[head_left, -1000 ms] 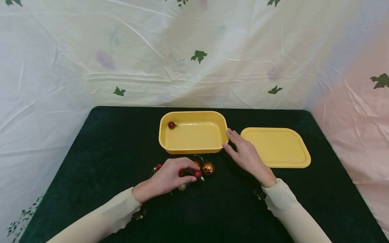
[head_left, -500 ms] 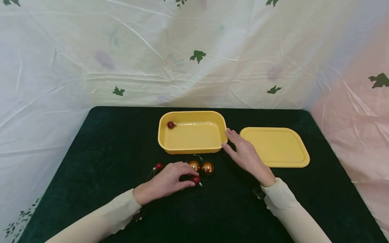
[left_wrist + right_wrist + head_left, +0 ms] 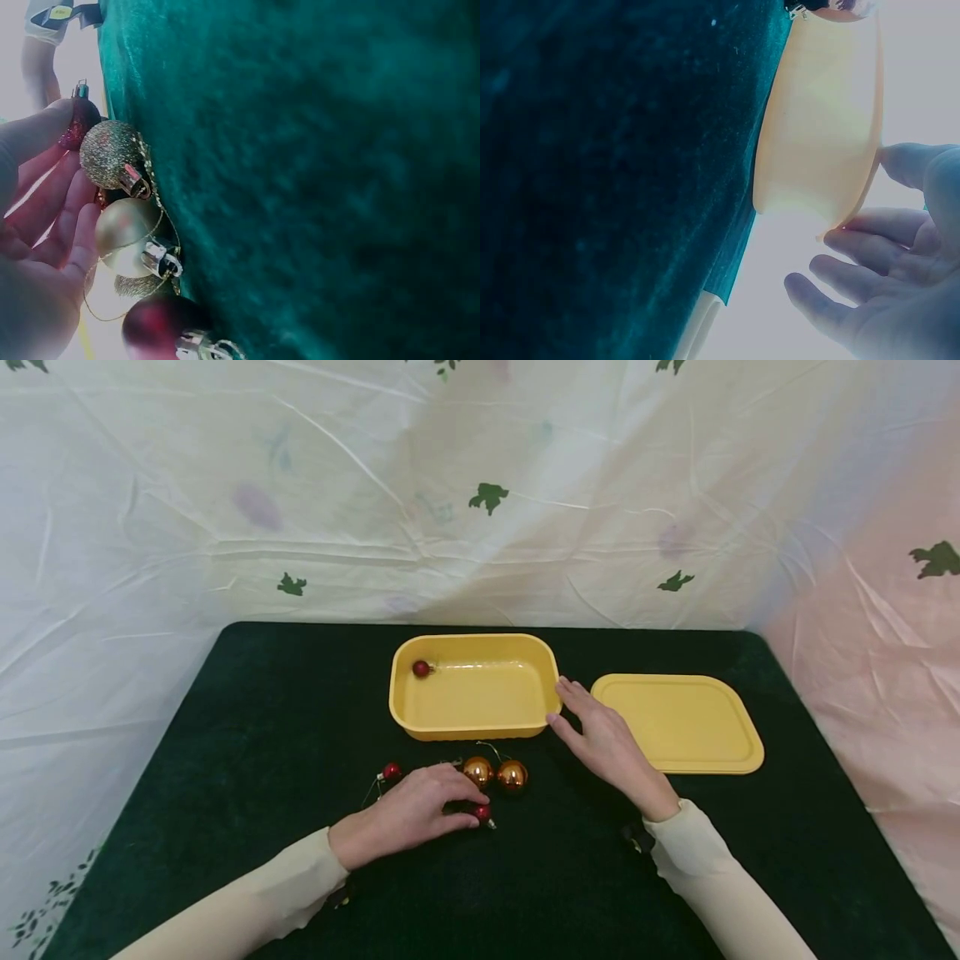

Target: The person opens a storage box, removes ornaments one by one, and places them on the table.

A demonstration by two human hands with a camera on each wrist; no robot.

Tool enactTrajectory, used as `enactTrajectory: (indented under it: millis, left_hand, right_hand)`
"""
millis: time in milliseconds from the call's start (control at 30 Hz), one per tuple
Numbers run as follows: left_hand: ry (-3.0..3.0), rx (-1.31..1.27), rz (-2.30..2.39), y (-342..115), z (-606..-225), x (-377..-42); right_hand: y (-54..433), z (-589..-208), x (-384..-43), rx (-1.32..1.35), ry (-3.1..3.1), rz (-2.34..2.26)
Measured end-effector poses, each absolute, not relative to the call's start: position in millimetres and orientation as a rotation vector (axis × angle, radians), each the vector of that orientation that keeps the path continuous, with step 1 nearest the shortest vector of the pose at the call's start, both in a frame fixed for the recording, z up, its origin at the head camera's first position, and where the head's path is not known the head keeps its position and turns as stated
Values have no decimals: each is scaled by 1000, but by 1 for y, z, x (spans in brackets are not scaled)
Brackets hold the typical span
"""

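Note:
My left hand (image 3: 412, 806) pinches a red glitter Christmas ball (image 3: 81, 124) between thumb and fingers, low over the table; its silver cap faces away from the palm. Close by in the left wrist view lie a gold glitter ball (image 3: 111, 154), a pale gold ball (image 3: 127, 232) and a shiny dark red ball (image 3: 161, 326). The hand hides much of this cluster from the head view. My right hand (image 3: 603, 743) rests its fairly straight fingertips at the right end of the yellow box (image 3: 487, 702). Inside the box, at left, lies one dark red ball (image 3: 422, 669).
Two shiny copper balls (image 3: 512, 776) lie in front of the box. A small red ball (image 3: 392, 771) sits left of the cluster. The yellow lid (image 3: 678, 722) lies flat on the dark green cloth (image 3: 285, 710), right of the box. A patterned sheet (image 3: 360, 527) hangs behind.
My left hand has drawn the red glitter ball slightly toward the near edge, away from the copper balls, uncovering more of them. The right hand stays at the box.

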State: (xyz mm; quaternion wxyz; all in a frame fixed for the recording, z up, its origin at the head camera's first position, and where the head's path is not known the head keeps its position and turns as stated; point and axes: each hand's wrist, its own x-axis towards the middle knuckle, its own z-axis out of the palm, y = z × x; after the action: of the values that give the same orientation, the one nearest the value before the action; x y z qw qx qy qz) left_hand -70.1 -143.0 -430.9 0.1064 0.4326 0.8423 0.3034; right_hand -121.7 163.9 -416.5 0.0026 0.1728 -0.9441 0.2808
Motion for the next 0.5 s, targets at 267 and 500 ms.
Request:
enactTrajectory:
  millis: [267, 500]
  left_hand:
    - [2558, 1357, 753, -142, -432, -70]
    - [2616, 1397, 637, -143, -433, -69]
  right_hand:
    - [164, -416, -122, 544, -2962, 880]
    - [164, -415, -122, 536, -2968, 877]
